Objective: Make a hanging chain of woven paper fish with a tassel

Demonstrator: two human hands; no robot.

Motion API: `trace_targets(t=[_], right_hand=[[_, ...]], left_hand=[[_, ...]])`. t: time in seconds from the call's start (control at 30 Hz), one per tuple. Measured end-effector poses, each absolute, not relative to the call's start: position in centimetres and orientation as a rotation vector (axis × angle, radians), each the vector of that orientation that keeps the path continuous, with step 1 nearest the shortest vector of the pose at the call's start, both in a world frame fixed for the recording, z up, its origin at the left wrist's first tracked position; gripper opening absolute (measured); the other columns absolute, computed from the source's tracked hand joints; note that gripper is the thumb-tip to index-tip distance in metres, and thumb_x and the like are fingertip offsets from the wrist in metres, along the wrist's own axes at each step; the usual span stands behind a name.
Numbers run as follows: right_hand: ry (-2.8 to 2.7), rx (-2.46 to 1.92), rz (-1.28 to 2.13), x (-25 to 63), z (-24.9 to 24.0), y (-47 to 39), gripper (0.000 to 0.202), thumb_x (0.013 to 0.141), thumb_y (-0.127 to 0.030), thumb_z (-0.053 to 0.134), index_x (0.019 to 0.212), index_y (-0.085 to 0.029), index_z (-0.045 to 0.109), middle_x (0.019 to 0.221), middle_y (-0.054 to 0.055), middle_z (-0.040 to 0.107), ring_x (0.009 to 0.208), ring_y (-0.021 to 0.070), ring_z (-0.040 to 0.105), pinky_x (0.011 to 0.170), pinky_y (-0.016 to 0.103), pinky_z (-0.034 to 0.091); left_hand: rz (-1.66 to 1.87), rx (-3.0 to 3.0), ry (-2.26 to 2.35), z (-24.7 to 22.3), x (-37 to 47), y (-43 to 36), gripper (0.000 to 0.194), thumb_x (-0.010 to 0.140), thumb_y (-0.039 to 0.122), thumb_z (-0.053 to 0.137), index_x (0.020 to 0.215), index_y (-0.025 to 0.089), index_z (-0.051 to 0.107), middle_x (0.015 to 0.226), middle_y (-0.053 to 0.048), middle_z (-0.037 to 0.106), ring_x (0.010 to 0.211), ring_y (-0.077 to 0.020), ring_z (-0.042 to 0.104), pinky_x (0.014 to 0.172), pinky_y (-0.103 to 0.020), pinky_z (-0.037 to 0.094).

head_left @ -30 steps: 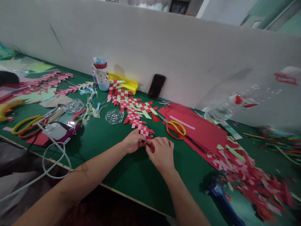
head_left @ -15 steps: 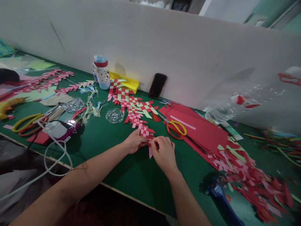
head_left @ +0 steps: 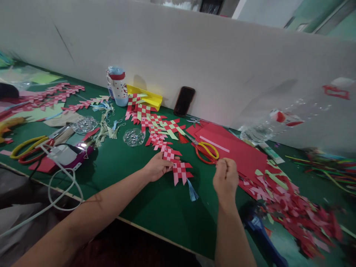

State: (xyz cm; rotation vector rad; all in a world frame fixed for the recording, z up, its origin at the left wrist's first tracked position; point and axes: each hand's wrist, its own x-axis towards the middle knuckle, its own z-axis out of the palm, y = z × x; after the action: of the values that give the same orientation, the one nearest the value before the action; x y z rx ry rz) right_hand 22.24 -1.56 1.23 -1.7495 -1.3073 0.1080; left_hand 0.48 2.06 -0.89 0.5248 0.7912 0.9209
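Note:
My left hand pinches a red-and-pink woven paper fish on the green table. A second woven paper fish lies flat just right of its fingertips, with a blue tassel beside its tail end. Further right, my right hand is closed, apart from the fish; whatever its fingers might hold is hidden. Yellow-and-red scissors rest just beyond that hand. More woven fish trail away from my left hand toward the wall in a linked-looking string.
Red paper sheets lie behind the right hand, with paper scraps and a blue-handled tool to the right. At the back stand a bottle and a phone. A clear bead dish and a white cable are leftward.
My right hand has pulled away to the right from the fish. The end fish with its blue tassel now shows uncovered. My left hand keeps its hold.

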Motion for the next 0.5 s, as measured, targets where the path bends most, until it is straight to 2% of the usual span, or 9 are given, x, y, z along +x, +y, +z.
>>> trace_targets(t=[0.13, 0.2, 0.27, 0.3, 0.37, 0.4, 0.43, 0.5], right_hand=[[-1.103, -1.747, 0.082, 24.5, 1.4, -1.7, 0.031, 0.093, -0.04, 0.038, 0.069, -0.023, 0.046, 0.063, 0.0, 0.051, 0.059, 0.0156, 0.047, 0.063, 0.031, 0.037], [-1.062, -1.729, 0.115, 25.0, 1.1, -1.5, 0.033, 0.092, -0.044, 0.042, 0.07, -0.022, 0.049, 0.062, -0.001, 0.052, 0.059, 0.0149, 0.047, 0.063, 0.03, 0.039], [-1.044, -1.687, 0.191, 25.2, 0.8, -1.2, 0.03, 0.088, -0.048, 0.048, 0.087, -0.019, 0.056, 0.077, 0.004, 0.06, 0.064, 0.0153, 0.054, 0.065, 0.031, 0.043], [-1.041, -1.657, 0.244, 25.1, 0.6, -1.1, 0.035, 0.085, -0.049, 0.053, 0.101, -0.018, 0.056, 0.093, 0.008, 0.063, 0.07, 0.0163, 0.058, 0.067, 0.032, 0.046], [-1.047, -1.59, 0.407, 24.7, 0.2, -0.9, 0.058, 0.079, -0.051, 0.061, 0.126, -0.02, 0.046, 0.129, 0.016, 0.053, 0.092, 0.0198, 0.063, 0.073, 0.034, 0.051], [-1.058, -1.558, 0.509, 24.4, 0.1, -0.9, 0.065, 0.077, -0.052, 0.063, 0.131, -0.022, 0.043, 0.138, 0.017, 0.047, 0.102, 0.0216, 0.062, 0.077, 0.035, 0.053], [-1.075, -1.531, 0.62, 24.0, 0.1, -1.1, 0.064, 0.078, -0.054, 0.063, 0.131, -0.023, 0.045, 0.141, 0.016, 0.045, 0.108, 0.0229, 0.061, 0.08, 0.036, 0.053], [-1.12, -1.488, 0.829, 23.2, 0.1, -1.6, 0.054, 0.081, -0.06, 0.058, 0.121, -0.023, 0.057, 0.129, 0.014, 0.058, 0.109, 0.0244, 0.062, 0.083, 0.039, 0.054]], left_hand=[[0.922, 0.505, 0.773, -0.4, 0.3, 2.0, 0.038, 0.07, -0.011, 0.057, 0.1, 0.011, 0.06, 0.1, -0.013, 0.073, 0.095, -0.0226, 0.071, 0.086, -0.032, 0.055], [0.926, 0.499, 0.757, -0.3, 0.2, 2.0, 0.038, 0.071, -0.011, 0.057, 0.101, 0.011, 0.059, 0.101, -0.013, 0.073, 0.096, -0.0226, 0.071, 0.086, -0.032, 0.055], [0.931, 0.493, 0.746, -0.1, 0.0, 2.0, 0.037, 0.072, -0.01, 0.056, 0.101, 0.012, 0.059, 0.103, -0.013, 0.073, 0.096, -0.0224, 0.071, 0.084, -0.031, 0.056], [0.934, 0.491, 0.741, 0.0, 0.0, 2.0, 0.036, 0.073, -0.01, 0.056, 0.101, 0.011, 0.059, 0.104, -0.014, 0.073, 0.096, -0.0224, 0.071, 0.082, -0.031, 0.056], [0.94, 0.487, 0.731, 0.3, -0.2, 2.0, 0.034, 0.074, -0.009, 0.055, 0.102, 0.011, 0.058, 0.105, -0.014, 0.073, 0.094, -0.0226, 0.071, 0.08, -0.03, 0.057], [0.946, 0.483, 0.724, 0.4, -0.3, 2.1, 0.035, 0.075, -0.008, 0.055, 0.104, 0.012, 0.057, 0.105, -0.015, 0.073, 0.093, -0.0225, 0.072, 0.078, -0.03, 0.058], [0.953, 0.478, 0.714, 0.5, -0.3, 2.1, 0.036, 0.076, -0.008, 0.055, 0.106, 0.012, 0.056, 0.104, -0.015, 0.073, 0.091, -0.0222, 0.072, 0.077, -0.03, 0.058], [0.967, 0.471, 0.694, 0.6, -0.4, 2.1, 0.04, 0.076, -0.009, 0.055, 0.11, 0.012, 0.054, 0.104, -0.015, 0.073, 0.089, -0.0213, 0.073, 0.075, -0.029, 0.058]])
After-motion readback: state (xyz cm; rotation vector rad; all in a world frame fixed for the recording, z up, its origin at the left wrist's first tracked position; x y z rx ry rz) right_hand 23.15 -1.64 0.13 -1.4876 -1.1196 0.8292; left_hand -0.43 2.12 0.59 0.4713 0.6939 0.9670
